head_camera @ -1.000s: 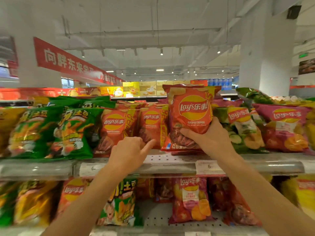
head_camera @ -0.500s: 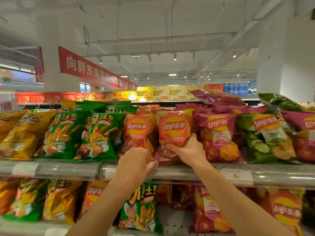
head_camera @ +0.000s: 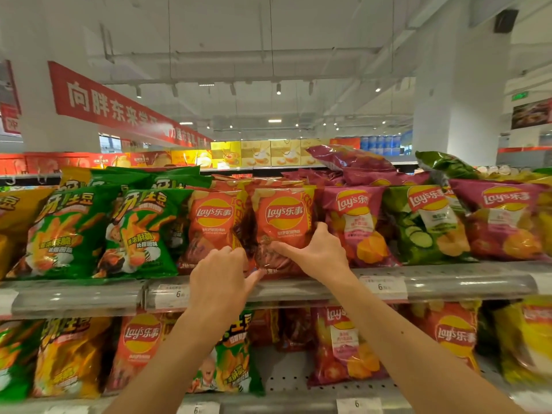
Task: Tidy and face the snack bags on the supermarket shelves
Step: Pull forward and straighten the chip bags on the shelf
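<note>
In the head view both hands work at frame centre. The right hand [head_camera: 316, 255] grips the lower part of the orange crisp bag [head_camera: 283, 222], thumb across its face, fingers round its right edge. The left hand [head_camera: 219, 283] reaches to the bag's lower left corner with fingers curled; whether it pinches anything I cannot tell. The bag stands upright on the upper shelf [head_camera: 448, 283], between a matching orange bag [head_camera: 210, 222] and a purple bag [head_camera: 354, 225]. It looks light, puffy, slippery and crushable, best held by its edges.

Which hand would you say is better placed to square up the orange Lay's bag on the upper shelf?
Right, probably: the right hand already grips the orange Lay's bag, while the left hand sits lower by its bottom corner.
</note>
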A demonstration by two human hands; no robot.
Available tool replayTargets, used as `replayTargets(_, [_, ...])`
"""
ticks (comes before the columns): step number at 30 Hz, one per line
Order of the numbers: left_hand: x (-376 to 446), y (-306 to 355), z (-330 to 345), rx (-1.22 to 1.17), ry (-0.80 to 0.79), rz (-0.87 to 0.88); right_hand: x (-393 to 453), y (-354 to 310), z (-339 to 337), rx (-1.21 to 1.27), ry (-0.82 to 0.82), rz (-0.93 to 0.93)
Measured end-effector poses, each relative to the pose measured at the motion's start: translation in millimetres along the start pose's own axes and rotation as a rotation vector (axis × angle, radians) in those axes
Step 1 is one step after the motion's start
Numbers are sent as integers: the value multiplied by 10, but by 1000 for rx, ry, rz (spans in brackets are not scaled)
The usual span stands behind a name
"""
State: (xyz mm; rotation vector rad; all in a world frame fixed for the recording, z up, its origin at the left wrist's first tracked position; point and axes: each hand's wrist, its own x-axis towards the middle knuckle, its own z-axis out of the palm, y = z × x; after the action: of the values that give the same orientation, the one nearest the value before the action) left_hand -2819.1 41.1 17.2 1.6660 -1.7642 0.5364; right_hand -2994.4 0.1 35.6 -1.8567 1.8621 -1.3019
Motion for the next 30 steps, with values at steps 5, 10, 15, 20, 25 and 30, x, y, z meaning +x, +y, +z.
replayTargets(5, [-40,450,75,-142,111,54,-111,264,-349,117,184,-154])
replayTargets(10, [-35,1201,209,-525,144,107,-79,805,-931,190,280,-194])
replayTargets(15, [-22,2181,416,-732,168,121,80,1650,-1706,156,353,-163])
replayTargets(20, [81,3113,652,-756,61,12,279,2392,-2493,96,438,-155])
replayTargets(25, [363,3491,815,-747,-140,-203,551,2870,-2941,-55,401,-33])
replayTargets(30, [655,3595,885,-708,-276,-383,880,3035,-3055,-50,56,163])
